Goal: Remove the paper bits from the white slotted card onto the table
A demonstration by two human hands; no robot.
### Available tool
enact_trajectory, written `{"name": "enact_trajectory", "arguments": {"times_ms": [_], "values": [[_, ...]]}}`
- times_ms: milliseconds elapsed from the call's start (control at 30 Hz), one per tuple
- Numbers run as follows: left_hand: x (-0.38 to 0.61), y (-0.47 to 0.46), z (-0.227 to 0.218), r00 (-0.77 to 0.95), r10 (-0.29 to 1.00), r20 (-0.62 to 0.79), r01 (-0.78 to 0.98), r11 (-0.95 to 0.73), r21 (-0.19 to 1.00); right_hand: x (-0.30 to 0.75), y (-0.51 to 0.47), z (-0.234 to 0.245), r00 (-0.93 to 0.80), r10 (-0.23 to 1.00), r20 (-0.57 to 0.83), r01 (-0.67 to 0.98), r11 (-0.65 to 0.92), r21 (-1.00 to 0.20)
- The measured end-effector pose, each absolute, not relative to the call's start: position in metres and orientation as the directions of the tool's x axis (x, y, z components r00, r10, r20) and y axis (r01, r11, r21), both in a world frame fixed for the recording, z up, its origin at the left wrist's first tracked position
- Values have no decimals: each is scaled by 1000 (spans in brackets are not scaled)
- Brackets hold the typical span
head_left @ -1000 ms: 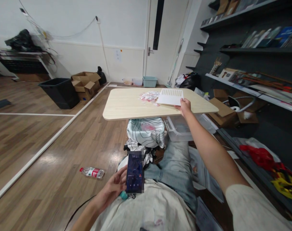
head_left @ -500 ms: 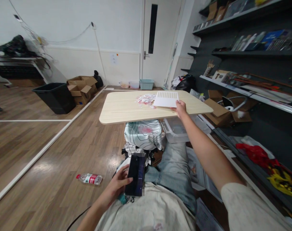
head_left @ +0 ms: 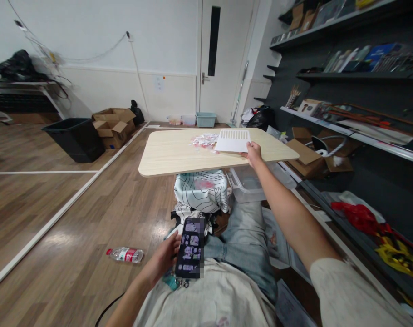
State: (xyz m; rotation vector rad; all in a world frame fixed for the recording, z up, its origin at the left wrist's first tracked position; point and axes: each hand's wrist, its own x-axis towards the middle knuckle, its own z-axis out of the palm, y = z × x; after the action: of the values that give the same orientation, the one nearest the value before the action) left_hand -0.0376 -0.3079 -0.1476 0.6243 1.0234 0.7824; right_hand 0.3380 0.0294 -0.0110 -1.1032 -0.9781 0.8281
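Observation:
My left hand is at the left edge of a smartphone over my lap, fingers curled against that edge and partly hidden. Small icons and pictures light up its screen. A teal charm hangs at the phone's lower end. Reaching out to the table, my right hand grips the near right corner of a flat white board with a row of slots along its far side. Left of this board lies a pile of small white and pinkish paper pieces.
Patterned cloth covers a support under the tabletop. A clear plastic bin stands beside it. On the floor at left are a water bottle, a black trash bin and cardboard boxes. Loaded shelves line the right wall.
The phone's screen has gone from mostly dark to showing icons and pictures. My left thumb has come off the screen to its left edge. The right hand and white board stay put.

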Motion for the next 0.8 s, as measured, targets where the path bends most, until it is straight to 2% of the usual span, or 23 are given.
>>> {"name": "enact_trajectory", "arguments": {"times_ms": [300, 800], "values": [[-39, -320, -133, 401, 833, -382, -369, 529, 764, 339, 30, -12, 335, 914, 230, -63, 265, -962], [-38, -317, -156, 433, 849, -302, -292, 449, 845, 339, 31, -12, 349, 909, 227, -48, 259, -965]]}}
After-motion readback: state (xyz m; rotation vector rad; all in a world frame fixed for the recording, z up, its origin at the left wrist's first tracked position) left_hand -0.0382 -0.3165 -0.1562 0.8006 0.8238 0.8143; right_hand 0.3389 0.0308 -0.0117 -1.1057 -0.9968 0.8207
